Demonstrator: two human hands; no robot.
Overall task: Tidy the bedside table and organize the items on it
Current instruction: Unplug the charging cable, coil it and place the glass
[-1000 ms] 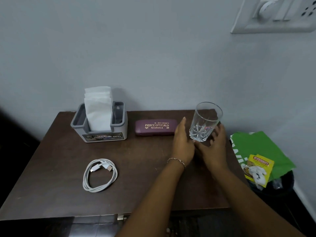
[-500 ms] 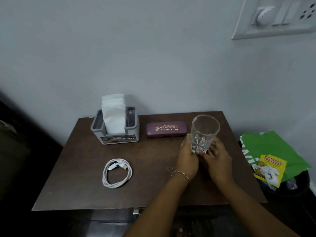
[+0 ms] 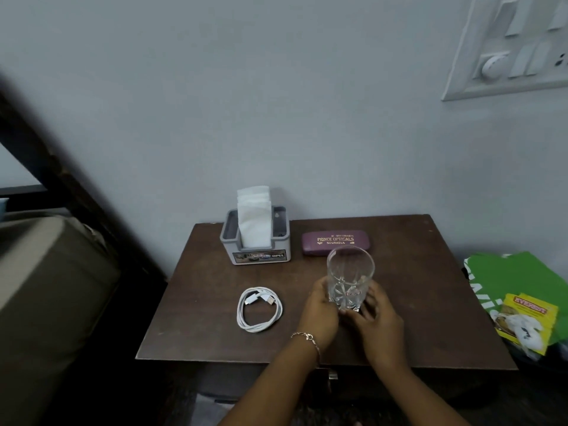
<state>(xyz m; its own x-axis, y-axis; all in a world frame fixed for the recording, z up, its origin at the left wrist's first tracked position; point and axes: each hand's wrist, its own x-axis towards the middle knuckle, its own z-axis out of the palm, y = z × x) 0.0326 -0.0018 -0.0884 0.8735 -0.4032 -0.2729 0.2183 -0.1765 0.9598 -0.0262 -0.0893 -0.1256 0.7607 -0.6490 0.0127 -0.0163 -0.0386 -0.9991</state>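
The dark wooden bedside table (image 3: 430,302) stands against the wall, and off its right edge is a green bag (image 3: 516,278) with a yellow Everest packet (image 3: 528,318) on it. Along the far edge sit a grey tissue holder (image 3: 256,250) with tissues upright in it and, just to its right, a maroon Prince Opticals spectacle case (image 3: 335,239) lying flat. A coiled white USB cable (image 3: 259,309) lies near left. The cut-glass tumbler (image 3: 350,272) is upright and empty near the middle of the table, just in front of the case. The left hand (image 3: 319,315) and right hand (image 3: 379,324) grasp its lower part, fingers curled round opposite sides. The hands hide whether its base rests on the wood. The step in hand looks to be positioning the tumbler. The next move calls for setting it upright on a bare spot clear of the case, then letting go.
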